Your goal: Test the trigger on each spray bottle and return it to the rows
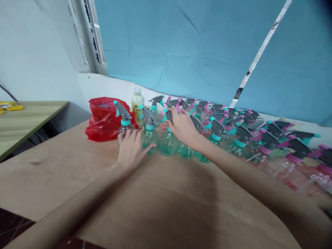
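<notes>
My left hand is at the left end of a row of clear spray bottles, fingers spread in front of the leftmost spray bottle. Its thumb points right, across the lower body of the neighbouring green-tinted spray bottle. My right hand is curled over the grey trigger head of another green spray bottle, hiding part of that head. Both bottles under my hands stand upright on the wooden table. Grey trigger heads with turquoise collars top these bottles.
Several more spray bottles, green and pink, crowd the table to the right along the wall. A red plastic bag and a pale yellow drink bottle stand behind at left. Another table is at far left.
</notes>
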`<state>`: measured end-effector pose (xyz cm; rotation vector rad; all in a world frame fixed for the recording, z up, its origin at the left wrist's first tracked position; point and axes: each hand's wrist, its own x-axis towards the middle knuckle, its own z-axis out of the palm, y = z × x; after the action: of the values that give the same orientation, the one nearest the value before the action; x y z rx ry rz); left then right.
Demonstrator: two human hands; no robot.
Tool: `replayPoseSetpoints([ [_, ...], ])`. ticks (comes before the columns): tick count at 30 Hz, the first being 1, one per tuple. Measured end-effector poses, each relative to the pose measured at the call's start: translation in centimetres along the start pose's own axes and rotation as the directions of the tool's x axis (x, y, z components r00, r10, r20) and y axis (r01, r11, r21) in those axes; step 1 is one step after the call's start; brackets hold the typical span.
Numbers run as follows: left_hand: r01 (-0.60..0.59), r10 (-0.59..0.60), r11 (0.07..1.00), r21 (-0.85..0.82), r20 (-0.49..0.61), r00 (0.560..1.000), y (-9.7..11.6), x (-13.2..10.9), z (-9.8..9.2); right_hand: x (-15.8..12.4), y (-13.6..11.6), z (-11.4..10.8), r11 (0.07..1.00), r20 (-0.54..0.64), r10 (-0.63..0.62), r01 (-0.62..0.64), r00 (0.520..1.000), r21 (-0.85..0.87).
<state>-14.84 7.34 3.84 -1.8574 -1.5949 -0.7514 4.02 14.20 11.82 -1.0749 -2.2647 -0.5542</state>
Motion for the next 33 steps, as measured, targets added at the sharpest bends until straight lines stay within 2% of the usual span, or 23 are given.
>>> replayPoseSetpoints([
  [6, 0.033, -0.034, 0.999, 0.006, 0.015, 0.999, 0.2, 0.0, -0.5, -0.1, 0.2, -0.4, 0.997, 0.020, -0.013, 0.011, 1.000, 0.082],
  [9, 0.025, -0.026, 1.000, -0.016, -0.026, 0.999, 0.8, -0.6, -1.8, -0.3, -0.2, -1.2, 0.995, 0.065, -0.024, 0.018, 0.998, 0.095],
  [14, -0.079, 0.071, 0.985, -0.154, -0.062, 0.996, 2.4, -2.4, -4.4, -1.1, -1.2, -3.1, 0.990, 0.157, 0.011, -0.033, 0.988, 0.134],
  [16, -0.114, 0.115, 0.948, -0.298, -0.011, 0.993, 3.3, -3.0, -4.9, -1.8, -1.5, -4.0, 0.986, 0.183, 0.010, -0.041, 0.983, 0.164],
  [17, -0.093, 0.110, 0.926, -0.365, 0.026, 0.994, 3.9, -3.3, -5.0, -2.3, -1.6, -4.4, 0.982, 0.193, 0.011, -0.047, 0.981, 0.184],
  [20, 0.078, 0.007, 0.873, -0.482, 0.171, 0.985, 5.6, -4.0, -4.7, -4.0, -1.8, -5.9, 0.963, 0.215, 0.026, -0.082, 0.976, 0.255],
  [22, 0.147, 0.003, 0.832, -0.534, 0.268, 0.963, 7.0, -4.4, -4.3, -5.4, -1.7, -7.0, 0.945, 0.215, 0.042, -0.108, 0.976, 0.308],
  [26, 0.181, 0.052, 0.773, -0.608, 0.345, 0.937, 10.0, -5.0, -4.4, -8.7, -0.7, -9.4, 0.869, 0.214, 0.021, -0.124, 0.977, 0.478],
  [29, 0.207, 0.124, 0.708, -0.675, 0.406, 0.905, 12.1, -5.3, -4.8, -11.4, 1.2, -10.9, 0.794, 0.335, -0.027, -0.183, 0.942, 0.580],
  [33, 0.180, 0.223, 0.608, -0.773, 0.384, 0.896, 14.7, -5.1, -4.8, -15.1, 4.5, -11.4, 0.617, 0.399, -0.078, -0.270, 0.914, 0.739],
])
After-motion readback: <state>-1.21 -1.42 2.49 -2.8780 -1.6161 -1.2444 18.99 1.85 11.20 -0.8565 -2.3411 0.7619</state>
